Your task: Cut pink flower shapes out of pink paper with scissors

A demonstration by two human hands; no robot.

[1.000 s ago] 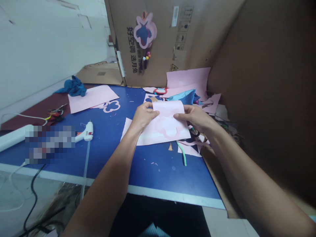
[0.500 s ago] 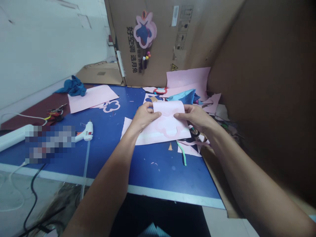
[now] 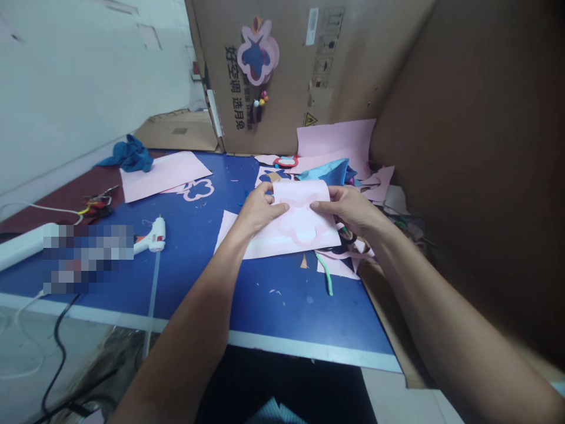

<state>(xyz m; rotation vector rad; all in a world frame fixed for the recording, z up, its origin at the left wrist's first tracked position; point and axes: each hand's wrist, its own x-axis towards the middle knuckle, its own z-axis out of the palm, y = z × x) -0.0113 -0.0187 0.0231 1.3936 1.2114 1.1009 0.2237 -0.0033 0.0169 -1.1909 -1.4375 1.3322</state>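
A pale pink paper sheet (image 3: pixel 260 246) lies on the blue table, its far edge raised and curved between my hands. On it shows a pink flower-shaped outline (image 3: pixel 304 237), partly covered by my thumbs. My left hand (image 3: pixel 260 207) grips the sheet's far left part, thumb on top and fingers curled behind the edge. My right hand (image 3: pixel 348 207) pinches the far right part the same way, its thumb pointing inward. The fingers behind the paper are mostly hidden.
Left of my hands are a white glue gun (image 3: pixel 155 237), a flower-shaped paper frame (image 3: pixel 198 189) and a blue cloth (image 3: pixel 130 154). Beyond them lie light blue fabric (image 3: pixel 326 172) and pink sheets (image 3: pixel 338 141). Cardboard walls (image 3: pixel 353 70) stand behind and right. A green strip (image 3: pixel 325 274) lies nearer.
My hands keep their hold and have hardly moved. More of the flower outline's upper part shows between my thumbs.
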